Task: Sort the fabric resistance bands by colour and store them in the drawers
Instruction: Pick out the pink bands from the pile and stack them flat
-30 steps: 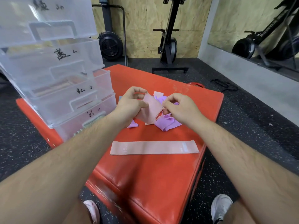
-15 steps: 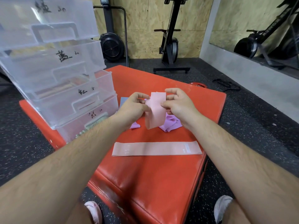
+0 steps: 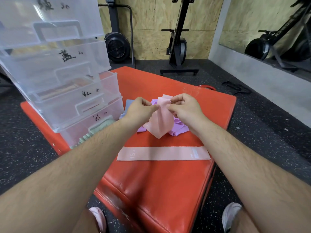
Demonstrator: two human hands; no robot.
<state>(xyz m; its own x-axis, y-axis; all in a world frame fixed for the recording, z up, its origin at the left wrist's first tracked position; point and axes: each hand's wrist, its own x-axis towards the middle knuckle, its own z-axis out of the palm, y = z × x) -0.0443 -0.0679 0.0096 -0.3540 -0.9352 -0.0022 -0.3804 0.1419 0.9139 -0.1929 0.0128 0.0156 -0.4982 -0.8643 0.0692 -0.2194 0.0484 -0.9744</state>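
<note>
Nearest the camera, two pale shoes, the left shoe and the right shoe, stand on the speckled floor at the front edge of the red padded bench. On the bench surface, a flat pink band printed "15 LB" lies straight, crosswise, between the forearms. Beyond it, the left hand and right hand are raised close together, each pinching the upper edge of a second pink band between thumb and fingers. This held band hangs folded, and its lower fold reaches down to the bench or just above it; contact cannot be confirmed. Directly behind and beneath the held band, a loose pile of purple bands rests on the bench. To the left of the left hand, grey-blue bands lie just beside the drawers. The clear plastic drawer unit stands on the left part of the bench, each drawer front bearing a handwritten label. The bottom drawer holds green bands. Farther back, a red weight plate lies on the floor behind the bench, and a black exercise machine stands against the wood-panel wall.
</note>
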